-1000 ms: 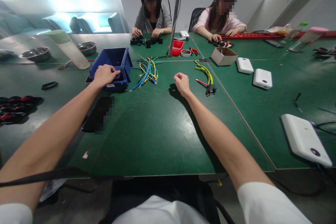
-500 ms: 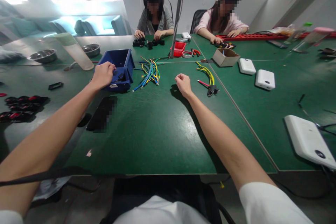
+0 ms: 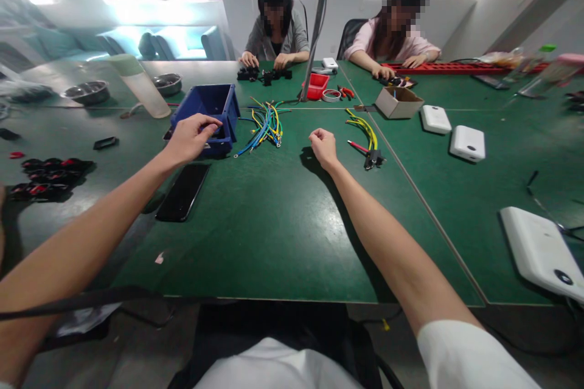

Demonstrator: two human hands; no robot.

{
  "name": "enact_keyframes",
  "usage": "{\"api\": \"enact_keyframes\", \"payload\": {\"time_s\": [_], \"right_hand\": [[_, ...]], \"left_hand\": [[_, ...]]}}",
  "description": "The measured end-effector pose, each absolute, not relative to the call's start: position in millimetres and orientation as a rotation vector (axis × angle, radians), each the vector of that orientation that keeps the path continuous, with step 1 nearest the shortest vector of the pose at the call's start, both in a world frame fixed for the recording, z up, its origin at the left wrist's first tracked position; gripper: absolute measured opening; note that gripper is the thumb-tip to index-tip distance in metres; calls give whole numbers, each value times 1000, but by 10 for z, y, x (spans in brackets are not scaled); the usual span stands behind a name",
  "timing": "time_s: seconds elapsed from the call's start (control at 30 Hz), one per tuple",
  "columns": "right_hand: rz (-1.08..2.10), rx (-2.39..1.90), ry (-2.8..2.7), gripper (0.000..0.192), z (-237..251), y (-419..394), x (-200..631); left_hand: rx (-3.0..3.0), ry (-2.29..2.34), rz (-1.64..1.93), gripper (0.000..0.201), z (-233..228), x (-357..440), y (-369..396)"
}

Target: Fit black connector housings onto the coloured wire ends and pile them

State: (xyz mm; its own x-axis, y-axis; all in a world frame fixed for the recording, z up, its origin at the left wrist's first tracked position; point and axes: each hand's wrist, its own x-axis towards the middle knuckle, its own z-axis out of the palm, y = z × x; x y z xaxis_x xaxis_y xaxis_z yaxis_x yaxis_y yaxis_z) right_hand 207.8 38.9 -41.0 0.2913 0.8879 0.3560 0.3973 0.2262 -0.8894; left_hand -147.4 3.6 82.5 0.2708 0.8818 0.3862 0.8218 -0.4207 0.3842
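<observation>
On the green tabletop [image 3: 274, 225], the left hand [image 3: 189, 137], fingers loosely curled and holding nothing visible, reaches at the blue bin [image 3: 207, 115]'s near rim; the right hand [image 3: 323, 147] rests fisted, contents unseen. Snagging that rim could tip the bin.

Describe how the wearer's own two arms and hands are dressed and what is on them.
Both forearms are bare, with short white sleeves at the bottom corners. The left hand and right hand wear no gloves; no rings or watch show. A thin black strap crosses the left arm near the elbow.
</observation>
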Motion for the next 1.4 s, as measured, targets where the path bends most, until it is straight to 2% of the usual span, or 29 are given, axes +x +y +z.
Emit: {"api": "enact_keyframes", "payload": {"time_s": [0.37,0.63,0.9,1.1,1.4], "right_hand": [[558,-1413,-1313,13,-248,246,2035],[567,-1415,-1318,12,-210,214,2025],[582,-1390,-1335,9,-238,235,2019],[576,-1392,-1366,7,-239,238,2011],[581,-1388,-1376,10,-279,268,2013]], "left_hand": [[2230,1282,856,23,491,-985,-577],[1944,1183,876,32,325,-747,-890],[1826,1176,912,27,175,-665,-997],[1821,1187,792,29,40,-694,-1087],[1827,1098,733,13,122,-757,-1183]]}}
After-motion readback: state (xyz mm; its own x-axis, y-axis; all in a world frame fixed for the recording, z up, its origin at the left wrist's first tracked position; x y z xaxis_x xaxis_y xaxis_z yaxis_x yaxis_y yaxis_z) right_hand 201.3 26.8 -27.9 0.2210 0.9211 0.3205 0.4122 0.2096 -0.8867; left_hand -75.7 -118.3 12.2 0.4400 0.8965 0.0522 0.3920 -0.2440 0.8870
